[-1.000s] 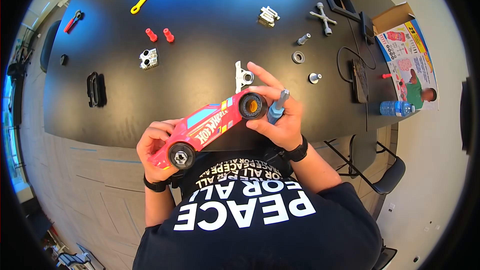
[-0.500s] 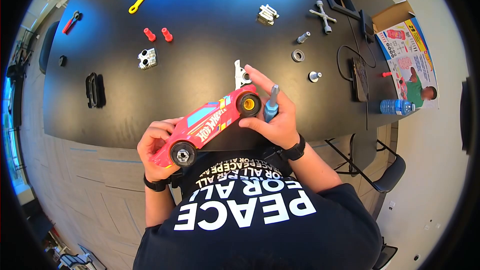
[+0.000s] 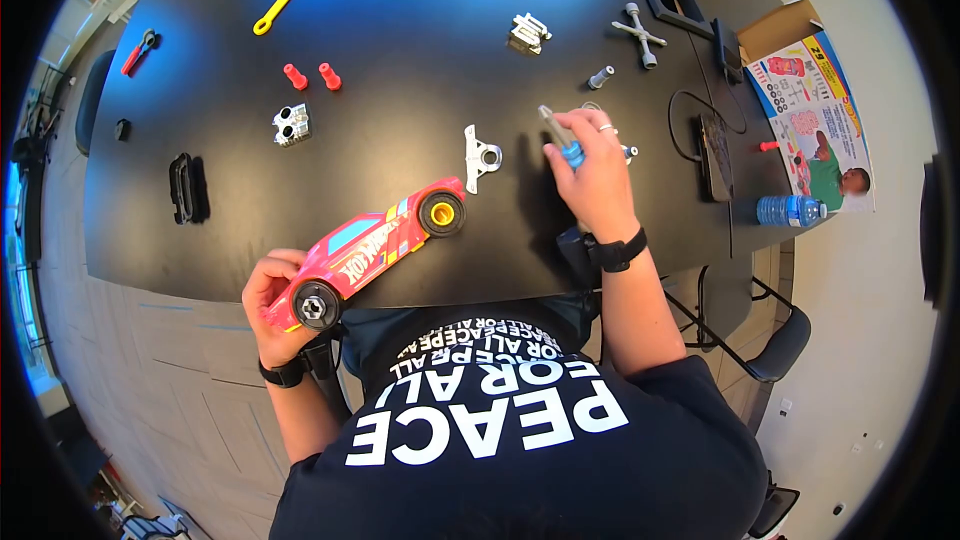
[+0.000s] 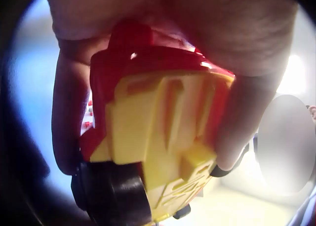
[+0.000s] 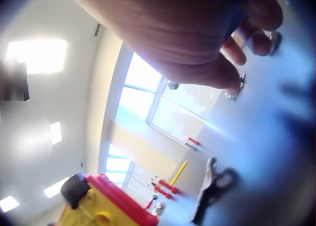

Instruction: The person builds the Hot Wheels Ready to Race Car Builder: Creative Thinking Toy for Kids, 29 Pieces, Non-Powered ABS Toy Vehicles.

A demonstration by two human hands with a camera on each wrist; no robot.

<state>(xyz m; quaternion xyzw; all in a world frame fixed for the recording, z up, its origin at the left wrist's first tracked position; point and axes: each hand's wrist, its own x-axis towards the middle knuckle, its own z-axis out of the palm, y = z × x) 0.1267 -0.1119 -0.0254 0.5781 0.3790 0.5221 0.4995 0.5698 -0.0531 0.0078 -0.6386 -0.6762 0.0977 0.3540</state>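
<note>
- The right hand (image 3: 600, 175) is now well apart from the wheel with the yellow hub (image 3: 442, 214), over the table to the right.
- The blue-handled screwdriver (image 3: 573, 154) goes with it, its tip now slanting left.
- That hand now partly hides the ring (image 3: 591, 106) and the grey bolt (image 3: 630, 152).
- The left hand (image 3: 264, 305) alone holds the red car (image 3: 365, 248), which sits farther left.
- The silver bracket (image 3: 471, 152) now shows whole.

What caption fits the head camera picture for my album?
Left hand holds red toy car, right hand grips blue-and-gray tool over black table.
</note>
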